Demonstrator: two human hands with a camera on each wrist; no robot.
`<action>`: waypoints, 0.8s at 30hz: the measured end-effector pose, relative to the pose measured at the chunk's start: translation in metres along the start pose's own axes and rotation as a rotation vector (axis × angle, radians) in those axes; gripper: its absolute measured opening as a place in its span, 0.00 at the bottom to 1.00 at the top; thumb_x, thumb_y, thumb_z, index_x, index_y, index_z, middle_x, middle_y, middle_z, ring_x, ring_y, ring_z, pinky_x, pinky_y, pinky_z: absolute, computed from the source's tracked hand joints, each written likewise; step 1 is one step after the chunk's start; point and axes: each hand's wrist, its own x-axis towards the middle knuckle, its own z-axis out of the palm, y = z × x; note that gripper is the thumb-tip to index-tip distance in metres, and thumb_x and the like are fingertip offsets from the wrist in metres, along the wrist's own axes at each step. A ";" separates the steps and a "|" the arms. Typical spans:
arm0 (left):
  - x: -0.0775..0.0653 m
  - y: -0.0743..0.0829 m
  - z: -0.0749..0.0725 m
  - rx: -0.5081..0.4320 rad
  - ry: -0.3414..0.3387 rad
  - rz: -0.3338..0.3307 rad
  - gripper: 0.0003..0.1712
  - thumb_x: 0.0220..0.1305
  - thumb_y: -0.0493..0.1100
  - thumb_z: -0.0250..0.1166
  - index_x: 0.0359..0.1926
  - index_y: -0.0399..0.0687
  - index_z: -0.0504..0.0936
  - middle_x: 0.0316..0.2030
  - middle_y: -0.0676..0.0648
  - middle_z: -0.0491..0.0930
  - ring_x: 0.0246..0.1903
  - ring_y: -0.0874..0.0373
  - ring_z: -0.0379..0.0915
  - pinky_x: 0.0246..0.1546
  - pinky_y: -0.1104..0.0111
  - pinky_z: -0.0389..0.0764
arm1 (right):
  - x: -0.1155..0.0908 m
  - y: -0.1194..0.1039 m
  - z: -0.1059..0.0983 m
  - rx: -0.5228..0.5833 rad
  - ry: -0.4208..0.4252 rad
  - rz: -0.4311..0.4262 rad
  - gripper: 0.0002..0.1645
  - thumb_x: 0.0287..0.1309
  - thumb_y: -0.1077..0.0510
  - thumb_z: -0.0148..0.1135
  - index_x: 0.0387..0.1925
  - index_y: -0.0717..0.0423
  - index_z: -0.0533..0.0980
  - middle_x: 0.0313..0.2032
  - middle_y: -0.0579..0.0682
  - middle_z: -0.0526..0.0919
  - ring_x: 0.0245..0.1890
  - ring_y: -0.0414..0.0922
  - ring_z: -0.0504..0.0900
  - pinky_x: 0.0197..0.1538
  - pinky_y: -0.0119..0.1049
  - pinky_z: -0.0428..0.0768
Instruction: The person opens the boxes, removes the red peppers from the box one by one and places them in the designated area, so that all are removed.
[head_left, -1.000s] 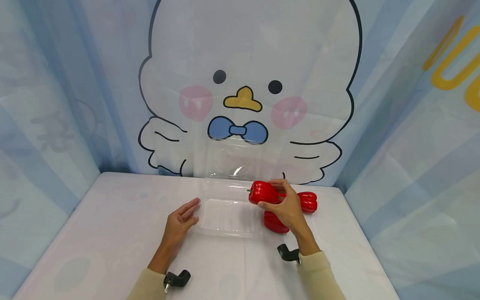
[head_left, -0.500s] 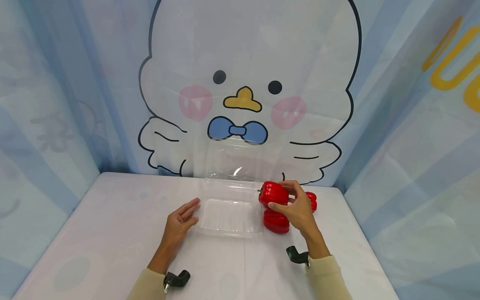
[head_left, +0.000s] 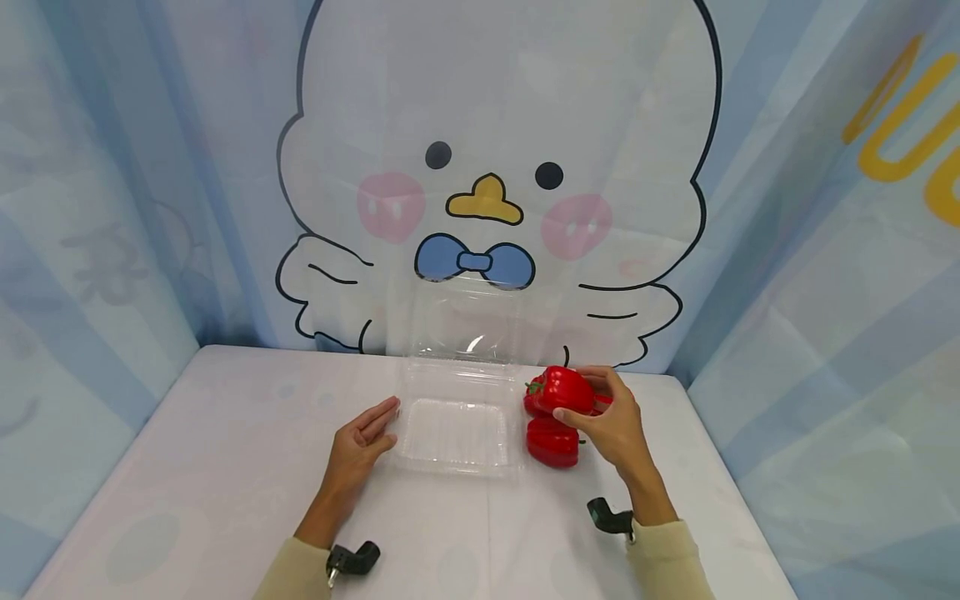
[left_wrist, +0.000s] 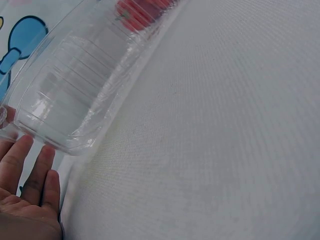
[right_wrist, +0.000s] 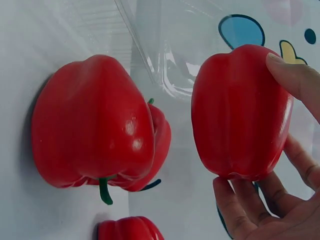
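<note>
My right hand pinches a red bell pepper between thumb and fingers, right of a clear plastic clamshell container. In the right wrist view, the held pepper is raised beside another red pepper with a green stem. Behind that one sits a further pepper, and part of one more shows at the bottom edge. My left hand rests with extended fingers at the container's left side. Its fingertips meet the container's end wall in the left wrist view.
The container's hinged lid stands upright at the back, near the printed curtain. A front pepper lies close to the container's right side on the white tabletop. Curtains enclose the table at the back and sides.
My right hand has moved right with the held pepper, from over the container's right edge to above the other peppers. My left hand has stayed in place.
</note>
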 end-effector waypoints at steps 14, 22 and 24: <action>0.001 0.000 0.000 0.002 0.012 -0.011 0.34 0.72 0.26 0.60 0.76 0.42 0.71 0.76 0.45 0.71 0.78 0.56 0.65 0.70 0.81 0.68 | -0.006 0.009 -0.018 0.012 0.043 0.009 0.50 0.53 0.51 0.84 0.74 0.49 0.67 0.71 0.57 0.74 0.70 0.58 0.75 0.66 0.58 0.84; 0.000 0.000 0.000 -0.001 0.008 -0.014 0.34 0.72 0.26 0.60 0.77 0.42 0.71 0.77 0.45 0.71 0.78 0.55 0.64 0.70 0.80 0.67 | -0.010 0.018 -0.025 -0.004 0.083 0.024 0.51 0.51 0.51 0.85 0.74 0.48 0.68 0.70 0.56 0.74 0.69 0.57 0.74 0.64 0.57 0.85; 0.000 0.000 0.001 -0.001 0.007 -0.012 0.34 0.72 0.26 0.60 0.77 0.42 0.71 0.77 0.45 0.71 0.78 0.55 0.64 0.71 0.78 0.67 | -0.011 0.021 -0.026 -0.013 0.090 0.030 0.51 0.51 0.51 0.85 0.73 0.48 0.68 0.70 0.57 0.74 0.68 0.56 0.74 0.64 0.57 0.85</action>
